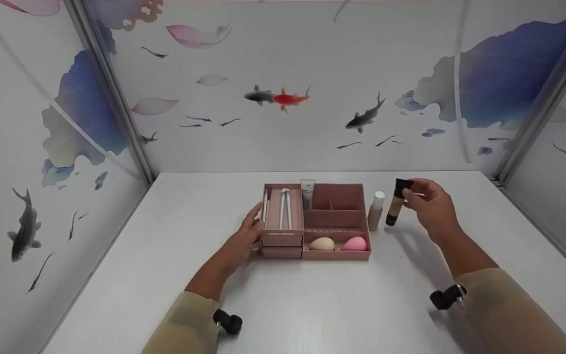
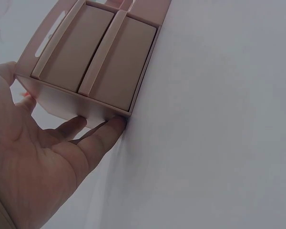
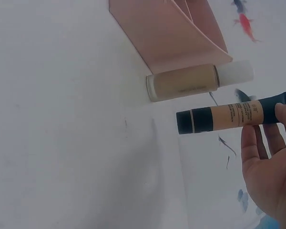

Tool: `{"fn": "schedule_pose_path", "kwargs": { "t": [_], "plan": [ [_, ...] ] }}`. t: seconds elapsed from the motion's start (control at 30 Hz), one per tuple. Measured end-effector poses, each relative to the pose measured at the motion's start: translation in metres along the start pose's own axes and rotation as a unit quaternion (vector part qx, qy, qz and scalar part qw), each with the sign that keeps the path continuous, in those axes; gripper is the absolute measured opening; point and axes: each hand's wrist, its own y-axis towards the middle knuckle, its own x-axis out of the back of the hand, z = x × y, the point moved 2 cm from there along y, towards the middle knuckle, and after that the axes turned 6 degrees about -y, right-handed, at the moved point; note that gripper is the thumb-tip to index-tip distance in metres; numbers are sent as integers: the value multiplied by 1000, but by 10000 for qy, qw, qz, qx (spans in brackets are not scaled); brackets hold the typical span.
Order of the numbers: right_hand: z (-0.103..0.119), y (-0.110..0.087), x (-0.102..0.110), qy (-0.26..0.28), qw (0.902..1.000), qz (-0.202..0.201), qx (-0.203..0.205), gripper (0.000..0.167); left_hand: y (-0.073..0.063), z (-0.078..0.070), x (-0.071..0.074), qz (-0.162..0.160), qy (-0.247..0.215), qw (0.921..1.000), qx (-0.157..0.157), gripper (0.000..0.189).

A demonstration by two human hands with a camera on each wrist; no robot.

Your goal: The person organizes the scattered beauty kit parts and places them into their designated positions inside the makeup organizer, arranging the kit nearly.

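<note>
Upright just right of a pink makeup organizer (image 1: 333, 220) is a slim bottle (image 1: 375, 216) of beige liquid with a white cap; the right wrist view shows the bottle (image 3: 183, 83) too. My right hand (image 1: 433, 209) pinches a foundation tube (image 1: 395, 209) by its black flat end, its black cap pointing down, close over the table. Print shows on the tube (image 3: 238, 114) in the right wrist view. My left hand (image 1: 236, 246) touches the organizer's left side. Up close, its fingers (image 2: 97, 143) rest along that side wall, beside two stacked drawers (image 2: 117, 67).
The organizer's top tray holds thin white sticks (image 1: 285, 209). A white tube (image 1: 307, 194) stands in a back compartment. A cream makeup sponge (image 1: 322, 244) and a pink one (image 1: 355, 244) lie in front. Printed walls (image 1: 288, 142) enclose the white table (image 1: 307, 305).
</note>
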Motion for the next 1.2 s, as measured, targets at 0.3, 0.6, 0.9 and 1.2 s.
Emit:
{"fn": "schedule_pose_path", "kwargs": {
  "t": [0.3, 0.6, 0.9, 1.2],
  "plan": [
    [9, -13, 0, 34, 9995, 70, 307, 42, -2, -1, 1, -1, 221, 9996, -150, 59],
    [22, -20, -5, -62, 9994, 118, 330, 43, -3, -1, 1, -14, 294, 9993, -240, 59],
    [43, -19, -9, 175, 9982, 130, 554, 43, -2, -2, 0, -11, 139, 9999, -91, 59],
    [61, -13, -31, 644, 9937, 403, 825, 40, -2, -2, 1, 1, 61, 9999, -93, 60]
  ]
}}
